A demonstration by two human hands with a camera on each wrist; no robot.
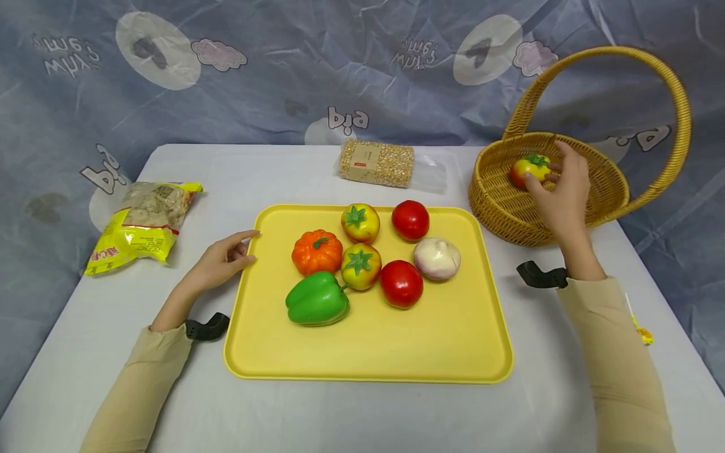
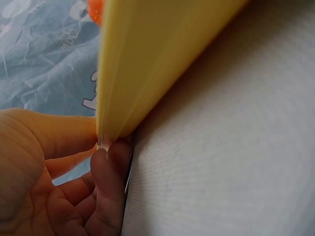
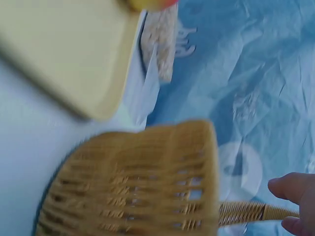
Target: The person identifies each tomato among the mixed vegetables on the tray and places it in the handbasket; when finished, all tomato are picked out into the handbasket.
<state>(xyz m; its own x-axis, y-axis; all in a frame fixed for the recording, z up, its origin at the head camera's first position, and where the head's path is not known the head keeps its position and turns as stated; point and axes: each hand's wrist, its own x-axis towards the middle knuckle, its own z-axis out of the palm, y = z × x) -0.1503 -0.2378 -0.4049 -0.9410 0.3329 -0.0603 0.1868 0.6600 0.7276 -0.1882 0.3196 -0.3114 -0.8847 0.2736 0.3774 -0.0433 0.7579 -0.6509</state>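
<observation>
Fruit (image 1: 528, 171) inside basket (image 1: 498, 217), at bench's (image 1: 385, 415) far right corner; right hand (image 1: 566, 189) just beside it, fingers half wide, seemingly holding nothing. By the look of it, one piece done, seven left on tray (image 1: 368, 352): two similar fruits (image 1: 360, 267), two tomatoes (image 1: 401, 284), pumpkin (image 1: 316, 253), pepper (image 1: 317, 299), garlic (image 1: 437, 258). Left hand (image 1: 222, 257) pinching tray's left edge, fingers narrow. Beyond, grain bag (image 1: 378, 163) near bench's far edge, yellow bag (image 1: 144, 226) by left edge.

We face a white-covered bench (image 1: 368, 415), backed by a creased blue-grey sheet (image 1: 272, 94) — printed with pale ovals (image 1: 172, 41), pink clouds (image 1: 219, 55) and lettering (image 1: 348, 119) — while soft light casts faint shadows across the white.
</observation>
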